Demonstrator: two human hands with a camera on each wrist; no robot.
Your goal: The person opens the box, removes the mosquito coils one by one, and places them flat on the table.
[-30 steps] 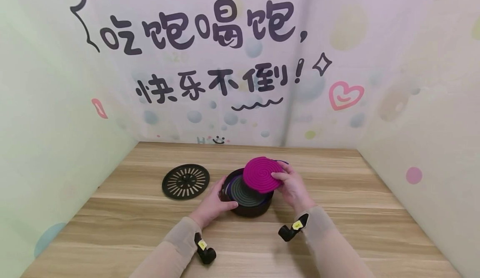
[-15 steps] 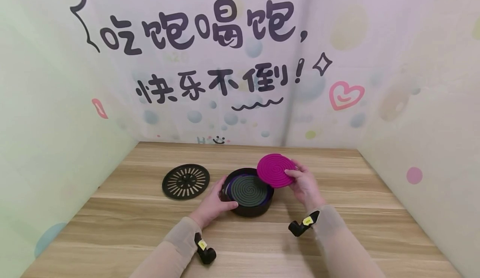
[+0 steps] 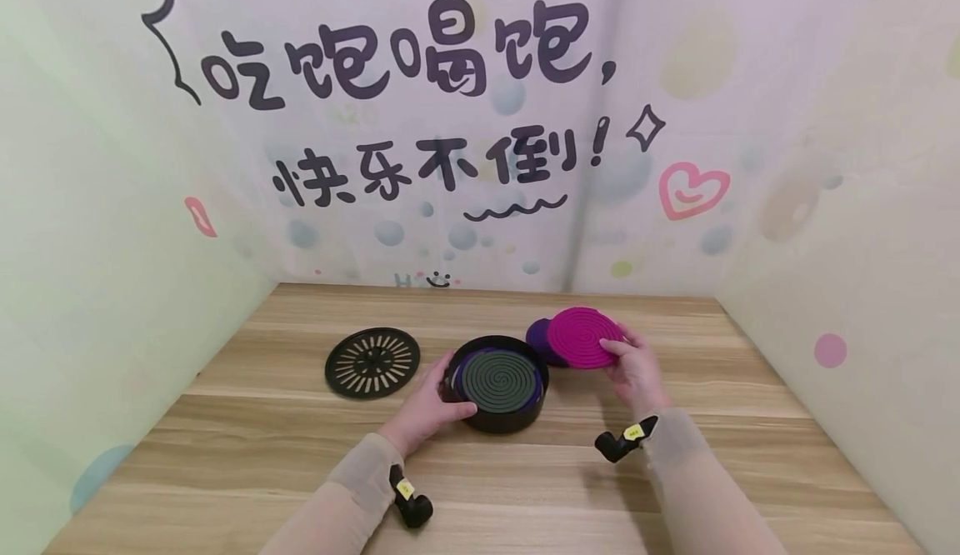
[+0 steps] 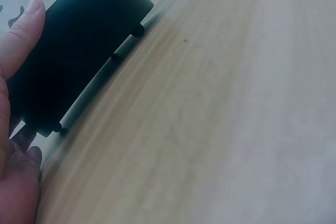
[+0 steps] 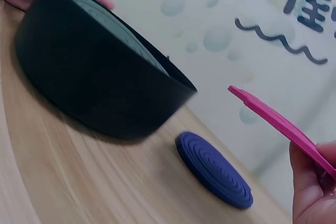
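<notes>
Right of the lid [image 3: 372, 362], my left grip [image 3: 426, 406] clasps the pot [image 3: 507, 422], which I'd hold steady, and past the purple mat [image 5: 215, 171] on the counter [image 3: 517, 488], the pink mat [image 3: 581, 337] is raised, pinched by my right grip [image 3: 636, 369], best carried level.

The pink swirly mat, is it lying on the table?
No, the right hand holds the pink swirly mat up above the table.

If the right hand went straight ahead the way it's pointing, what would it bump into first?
Probably the purple mat, just beyond the pink mat that the right hand holds. But the pink one looks raised above the table, so the hand might pass over and reach the back wall instead.
</notes>
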